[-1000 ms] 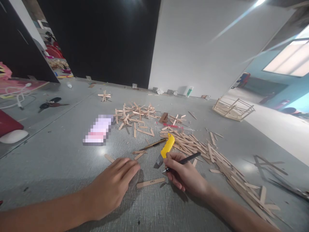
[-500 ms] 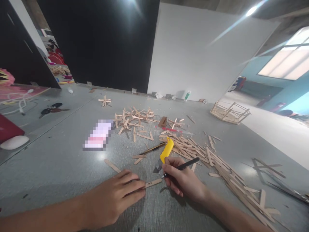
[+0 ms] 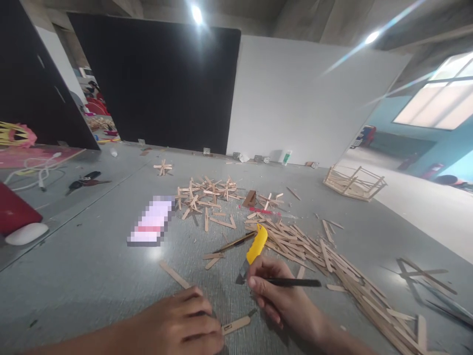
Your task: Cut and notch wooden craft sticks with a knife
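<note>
My left hand [image 3: 177, 325] presses its bent fingers over a flat wooden craft stick [image 3: 236, 324] on the tabletop. The stick's right end sticks out past the fingertips and bears a small dark mark. A small dark piece lies at that end; I cannot make out what it is. Pinched in my right hand [image 3: 277, 291] is a slim black pen-like tool [image 3: 295, 282], almost level, with its tip hidden by the fingers. Just behind this hand lies a yellow-handled cutter [image 3: 257, 244] with a grey head. Another craft stick [image 3: 174, 274] lies beyond my left hand.
Loose sticks [image 3: 332, 266] heap along the right, with glued stick clusters [image 3: 207, 190] farther back. A blurred-out phone-like rectangle [image 3: 152, 222] lies left of centre. A stick frame [image 3: 354, 183] stands far right. Keys [image 3: 84, 181] and a white mouse [image 3: 26, 233] are left.
The view has tipped upward, so the table sits lower in it. My right hand has turned the black tool nearly level and drawn it off the stick's end. My left hand stays on the stick.
</note>
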A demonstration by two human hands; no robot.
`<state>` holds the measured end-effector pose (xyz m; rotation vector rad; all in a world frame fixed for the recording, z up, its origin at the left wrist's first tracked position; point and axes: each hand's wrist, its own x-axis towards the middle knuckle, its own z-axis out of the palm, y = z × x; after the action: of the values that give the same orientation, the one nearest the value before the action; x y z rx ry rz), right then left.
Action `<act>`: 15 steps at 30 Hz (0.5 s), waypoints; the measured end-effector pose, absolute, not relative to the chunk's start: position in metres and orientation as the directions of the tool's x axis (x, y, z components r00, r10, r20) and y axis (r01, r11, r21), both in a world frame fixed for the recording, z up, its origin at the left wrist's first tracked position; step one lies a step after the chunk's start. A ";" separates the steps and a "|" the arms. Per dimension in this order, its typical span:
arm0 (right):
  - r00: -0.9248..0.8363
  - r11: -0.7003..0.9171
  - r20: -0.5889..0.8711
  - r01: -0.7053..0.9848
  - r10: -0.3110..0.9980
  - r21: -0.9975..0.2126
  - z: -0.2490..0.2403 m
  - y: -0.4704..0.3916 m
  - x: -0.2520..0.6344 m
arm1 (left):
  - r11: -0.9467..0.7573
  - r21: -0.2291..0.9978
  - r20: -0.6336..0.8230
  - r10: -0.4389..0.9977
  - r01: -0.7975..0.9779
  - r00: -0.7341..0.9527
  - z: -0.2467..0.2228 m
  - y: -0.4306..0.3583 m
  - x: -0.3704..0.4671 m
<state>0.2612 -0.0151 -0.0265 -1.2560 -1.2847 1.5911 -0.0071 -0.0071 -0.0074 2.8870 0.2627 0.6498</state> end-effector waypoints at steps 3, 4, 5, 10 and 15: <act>-0.175 -0.136 -0.152 0.098 0.973 -0.986 -0.024 -0.019 0.262 | -0.966 0.186 0.395 0.241 0.180 0.886 -0.001 -0.008 -0.006; -0.156 -0.047 -0.079 0.196 0.985 -0.979 -0.021 -0.018 0.264 | -0.962 0.186 0.392 0.259 0.200 0.883 0.000 -0.009 -0.005; -0.157 0.064 0.012 0.328 0.988 -0.942 -0.017 -0.017 0.266 | -0.958 0.189 0.389 0.276 0.217 0.879 0.002 -0.009 -0.005; -0.327 0.401 0.272 0.871 0.905 -0.286 0.007 -0.001 0.298 | -0.944 0.226 0.375 0.311 0.240 0.873 0.000 -0.012 -0.006; -0.233 0.206 0.203 0.968 0.951 0.146 0.008 0.015 0.344 | -0.952 0.119 0.397 0.304 0.281 0.866 -0.005 -0.011 -0.008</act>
<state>0.3441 0.0153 0.0077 -1.9010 -2.3854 -0.3731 -0.0084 -0.0111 -0.0046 2.9793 0.4675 0.6488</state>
